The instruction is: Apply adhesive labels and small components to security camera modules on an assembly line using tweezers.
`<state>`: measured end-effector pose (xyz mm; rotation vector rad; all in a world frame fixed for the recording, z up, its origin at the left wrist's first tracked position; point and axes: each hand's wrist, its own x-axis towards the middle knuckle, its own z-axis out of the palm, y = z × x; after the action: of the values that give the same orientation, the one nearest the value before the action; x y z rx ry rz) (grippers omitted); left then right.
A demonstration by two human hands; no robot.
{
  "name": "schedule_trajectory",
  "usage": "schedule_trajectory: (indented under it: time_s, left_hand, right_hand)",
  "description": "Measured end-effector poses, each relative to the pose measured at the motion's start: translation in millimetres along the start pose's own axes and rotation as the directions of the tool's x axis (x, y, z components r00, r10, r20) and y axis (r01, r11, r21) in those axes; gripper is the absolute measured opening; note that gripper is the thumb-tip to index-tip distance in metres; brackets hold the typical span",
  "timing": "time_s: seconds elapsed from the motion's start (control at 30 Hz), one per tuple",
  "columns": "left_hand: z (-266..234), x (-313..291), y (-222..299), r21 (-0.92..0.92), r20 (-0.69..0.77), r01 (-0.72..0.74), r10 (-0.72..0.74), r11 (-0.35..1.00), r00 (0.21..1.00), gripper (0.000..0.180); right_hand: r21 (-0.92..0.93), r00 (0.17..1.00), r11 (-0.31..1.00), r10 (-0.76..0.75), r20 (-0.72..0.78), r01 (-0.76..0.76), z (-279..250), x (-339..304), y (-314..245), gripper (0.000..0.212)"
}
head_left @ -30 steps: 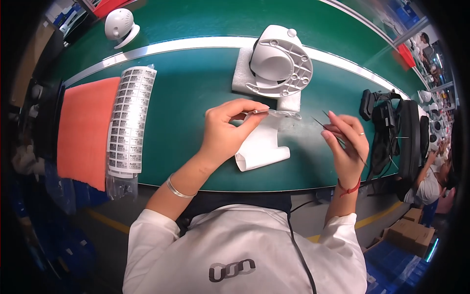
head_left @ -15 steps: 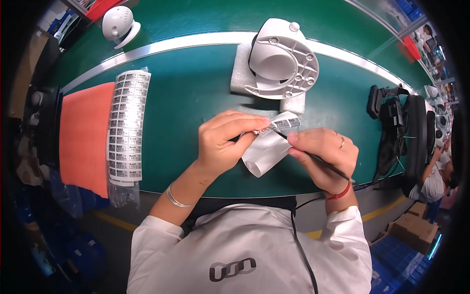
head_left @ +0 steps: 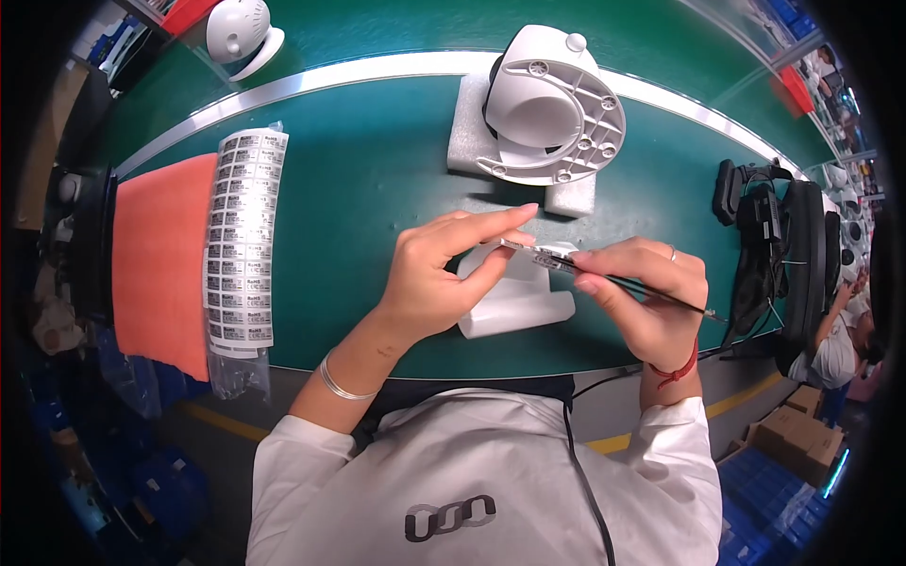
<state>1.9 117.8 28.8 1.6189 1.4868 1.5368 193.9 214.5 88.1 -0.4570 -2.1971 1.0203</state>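
Note:
A small label sheet [head_left: 514,307] with white backing curls above the green table, its printed edge turned up between my hands. My left hand [head_left: 439,269] pinches that edge at the sheet's left corner with thumb and fingers, the index finger stretched out above. Between my right thumb and fingers is a thin black pair of tweezers [head_left: 651,291]; its tip touches or nearly touches the printed labels. My right hand [head_left: 651,292] is closed round it. Beyond the hands, a white plastic device [head_left: 538,108] lies with its ribbed round base exposed, propped on white foam blocks [head_left: 571,196].
At left, a large label sheet [head_left: 247,236] lies beside an orange foam pad [head_left: 162,264]. Another white device [head_left: 241,38] stands at the far left. Black straps and gear [head_left: 760,236] lie at right. A co-worker [head_left: 835,349] is at the far right.
My right hand has moved slightly right with the tweezers, which now lie flatter. The label sheet has tilted and curled, showing more white backing, while my left index finger has lifted away.

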Motion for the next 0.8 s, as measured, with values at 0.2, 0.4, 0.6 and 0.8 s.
schedule_trajectory:
  time_s: [0.2, 0.4, 0.6, 0.8]
  left_hand:
    - [-2, -2, 5, -0.076, 0.062, 0.15, -0.145, 0.986, 0.987, 0.055]
    - [0, -5, -2, -0.043, 0.058, 0.135, -0.132, 0.99, 0.99, 0.065]
    - [-3, -3, 5, -0.064, 0.147, 0.281, -0.269, 0.958, 0.952, 0.078]
    - [-1, -2, -2, -0.03, 0.065, 0.321, -0.319, 0.946, 0.946, 0.085]
  right_hand:
    - [-0.013, 0.998, 0.999, 0.046, -0.03, -0.046, -1, 0, -1, 0.014]
    - [-0.048, 0.999, 0.999, -0.014, -0.053, 0.011, 1, -1, 4, 0.018]
    - [-0.297, 0.95, 0.904, -0.309, 0.04, 0.307, -4, 9, 14, 0.028]
    - [-0.456, 0.833, 0.7, -0.502, 0.232, 0.549, -1, 18, 43, 0.03]
